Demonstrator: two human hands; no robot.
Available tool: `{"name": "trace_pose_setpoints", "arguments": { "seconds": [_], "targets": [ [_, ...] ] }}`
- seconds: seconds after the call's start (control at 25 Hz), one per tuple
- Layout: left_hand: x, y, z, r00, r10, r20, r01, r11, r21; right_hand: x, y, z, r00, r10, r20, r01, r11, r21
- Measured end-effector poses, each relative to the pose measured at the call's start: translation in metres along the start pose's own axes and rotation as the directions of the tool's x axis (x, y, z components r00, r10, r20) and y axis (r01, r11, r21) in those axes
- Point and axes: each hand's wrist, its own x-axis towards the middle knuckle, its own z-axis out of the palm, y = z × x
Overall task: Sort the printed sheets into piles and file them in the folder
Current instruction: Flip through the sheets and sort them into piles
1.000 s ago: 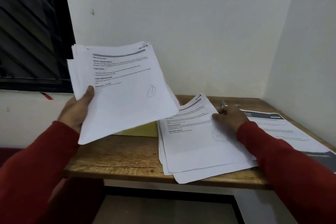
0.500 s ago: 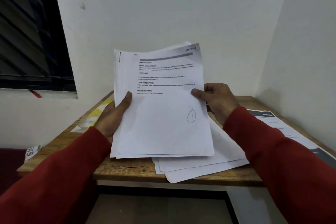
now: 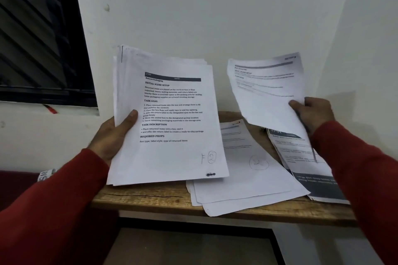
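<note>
Left hand (image 3: 112, 137) grips a stack of sheets (image 3: 170, 118) above the worktop (image 3: 150, 197); top page reads "Return Packaging", "INITIAL SCENE SETUP", "TASK GOAL". Right hand (image 3: 312, 112) pinches a single sheet (image 3: 267, 92), lifted over the piles (image 3: 247, 174) lying on the worktop.

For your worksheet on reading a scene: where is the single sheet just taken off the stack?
In the head view, the single sheet is on the right, pinched by the right hand above the desk piles.
</note>
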Motion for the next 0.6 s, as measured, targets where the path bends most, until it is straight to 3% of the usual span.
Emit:
{"name": "trace_pose_setpoints", "arguments": {
  "seconds": [0.2,0.32,0.4,0.48,0.52,0.6],
  "targets": [
    [-0.002,0.028,-0.028,0.996,0.07,-0.061,-0.069,0.997,0.014,-0.031,0.017,0.038,0.96,-0.032,0.28,0.115,0.951,-0.288],
    [-0.002,0.043,-0.041,0.991,0.112,-0.074,-0.112,0.994,0.007,-0.045,0.027,0.055,0.902,-0.033,0.431,0.274,0.816,-0.509],
    [-0.002,0.043,-0.041,0.992,0.107,-0.062,-0.107,0.994,-0.002,-0.05,0.029,0.06,0.886,-0.058,0.459,0.353,0.728,-0.588],
    [-0.001,0.039,-0.03,0.996,0.087,-0.036,-0.088,0.996,-0.013,-0.054,0.021,0.061,0.881,-0.21,0.423,0.443,0.679,-0.585],
    [-0.001,0.035,-0.022,0.997,0.073,-0.018,-0.073,0.997,-0.027,-0.058,0.012,0.061,0.875,-0.294,0.385,0.469,0.711,-0.524],
    [0.001,0.025,-0.003,0.999,0.043,0.027,-0.042,0.998,-0.047,-0.073,-0.016,0.063,0.886,-0.266,0.381,0.358,0.913,-0.196]
  ]
}}
